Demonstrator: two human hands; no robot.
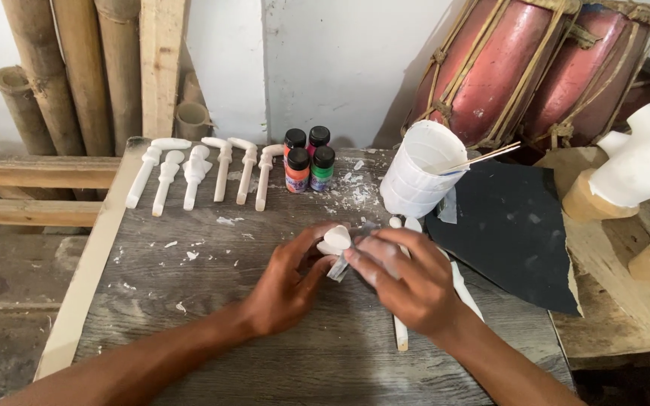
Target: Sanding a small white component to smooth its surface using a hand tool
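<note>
From the head camera, looking down at a grey wooden surface [280, 361], both hands meet near its middle: the left hand [289, 286] has its grip closed on a small white carved piece [335, 240], the thumb and fingers wrapped around its lower part so the rounded top shows above them, while the right hand [408, 282] has its grip closed on a small pale scrap, seemingly sandpaper [338, 269], pressed against the side of that piece. The carved piece is thus held just above the surface, between the two hands, a little in front of the paint bottles. Under the right hand lie a few long white sticks [400, 334], one running toward the near edge and another slanting out to the right. At the far left of the surface a row of six white carved pegs [205, 173] lies side by side, and just beside them stand four small paint bottles [308, 159] with black caps, orange, green, and two behind. White flakes and shavings [355, 194] are scattered near them. A white cylinder-shaped cup [419, 171] stands to the right with thin sticks [483, 156] poking out, touching a dark sheet [513, 233]. Bamboo poles [77, 68] lean at the back left, two red drums [536, 68] at the back right, and white-painted wooden figures [641, 165] sit at the far right
</note>
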